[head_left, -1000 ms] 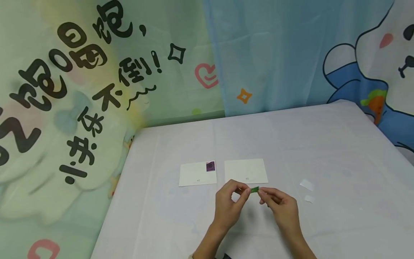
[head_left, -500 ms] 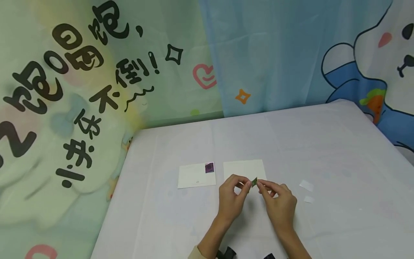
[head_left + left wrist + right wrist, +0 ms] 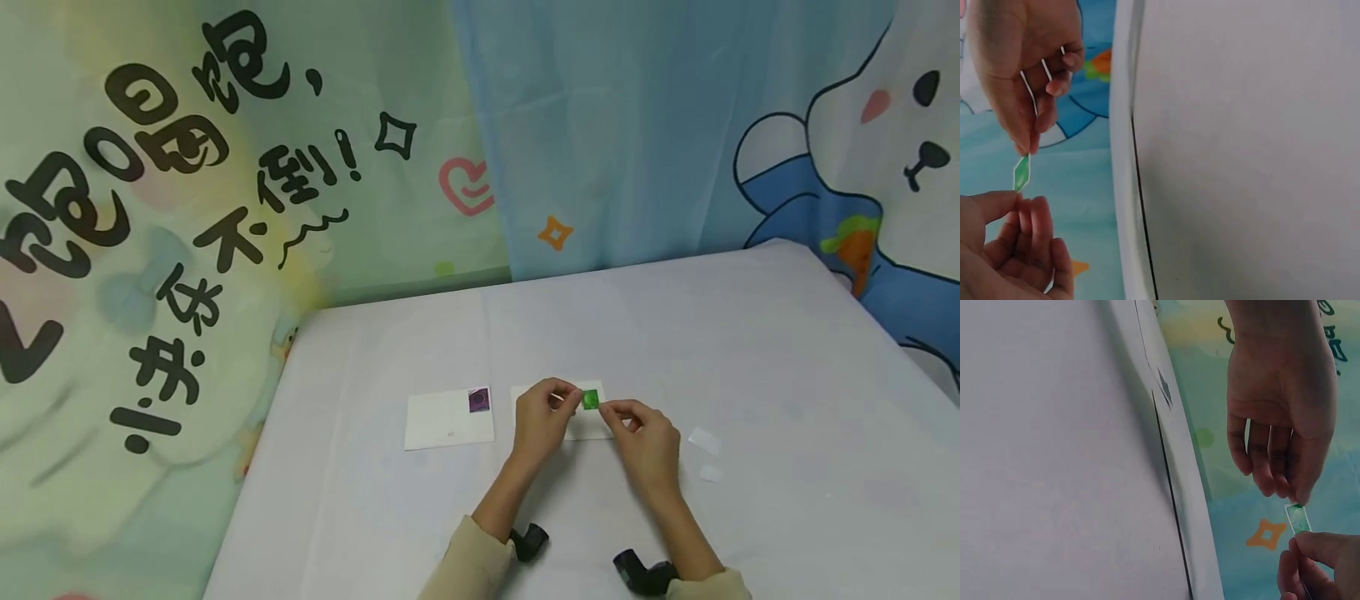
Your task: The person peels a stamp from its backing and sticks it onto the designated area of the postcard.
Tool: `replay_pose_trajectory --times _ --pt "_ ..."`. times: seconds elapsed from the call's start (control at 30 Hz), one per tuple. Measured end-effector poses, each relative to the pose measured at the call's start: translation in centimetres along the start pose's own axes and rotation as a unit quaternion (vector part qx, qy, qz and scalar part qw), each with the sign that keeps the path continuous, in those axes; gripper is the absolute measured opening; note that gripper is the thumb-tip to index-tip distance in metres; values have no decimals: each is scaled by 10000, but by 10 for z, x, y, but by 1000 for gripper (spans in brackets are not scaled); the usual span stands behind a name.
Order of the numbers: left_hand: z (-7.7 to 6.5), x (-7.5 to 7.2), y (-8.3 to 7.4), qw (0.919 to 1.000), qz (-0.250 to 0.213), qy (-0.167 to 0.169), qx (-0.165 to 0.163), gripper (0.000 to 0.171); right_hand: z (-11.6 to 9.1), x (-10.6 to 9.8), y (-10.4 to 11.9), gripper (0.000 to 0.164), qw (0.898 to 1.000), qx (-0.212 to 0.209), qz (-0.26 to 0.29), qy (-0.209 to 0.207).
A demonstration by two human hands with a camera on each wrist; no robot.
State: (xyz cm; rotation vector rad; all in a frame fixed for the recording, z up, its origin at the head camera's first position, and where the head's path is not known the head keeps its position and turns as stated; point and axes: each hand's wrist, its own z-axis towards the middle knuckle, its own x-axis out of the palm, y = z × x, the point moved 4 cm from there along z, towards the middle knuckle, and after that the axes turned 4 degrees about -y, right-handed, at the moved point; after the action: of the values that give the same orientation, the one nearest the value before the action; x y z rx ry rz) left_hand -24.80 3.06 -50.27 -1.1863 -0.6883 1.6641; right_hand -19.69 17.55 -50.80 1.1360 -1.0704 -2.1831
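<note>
A small green stamp (image 3: 591,400) is stretched between my two hands above a white card (image 3: 589,428). My left hand (image 3: 542,422) pinches its left edge between thumb and fingertips. From the lower right, my right hand (image 3: 649,446) pinches a corner of the same stamp. The left wrist view shows the stamp (image 3: 1021,173) turned at an angle, a pale border around its green face. Part of the card is hidden behind the left hand. To its left lies another white card (image 3: 442,422), with a purple stamp (image 3: 478,400) on its upper right corner.
Two small whitish paper scraps lie right of my right hand, a larger scrap (image 3: 705,441) and a smaller scrap (image 3: 711,474). Black devices (image 3: 531,542) sit at both wrists. A printed curtain (image 3: 637,125) stands behind the white-covered table (image 3: 375,517).
Both hands have moved forward, from in front of the right card to over it. The stamp has turned from nearly edge-on to show its green face. The view has shifted slightly.
</note>
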Motion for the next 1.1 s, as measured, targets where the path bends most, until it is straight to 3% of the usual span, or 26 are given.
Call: replay_pose_trajectory --times 0.27,0.53,0.73,1.1 --pt "23 15 17 9942 982 394 -171 10 15 20 -18 19 9968 649 -21 464" --pt "29 27 36 9855 1367 734 -694 11 18 34 -31 18 9955 600 -165 710" --pt "28 34 45 9815 1599 618 -851 13 20 37 -37 16 9961 516 -586 421" --pt "34 40 42 9742 2103 450 -691 13 25 40 -36 12 9958 236 -882 -66"
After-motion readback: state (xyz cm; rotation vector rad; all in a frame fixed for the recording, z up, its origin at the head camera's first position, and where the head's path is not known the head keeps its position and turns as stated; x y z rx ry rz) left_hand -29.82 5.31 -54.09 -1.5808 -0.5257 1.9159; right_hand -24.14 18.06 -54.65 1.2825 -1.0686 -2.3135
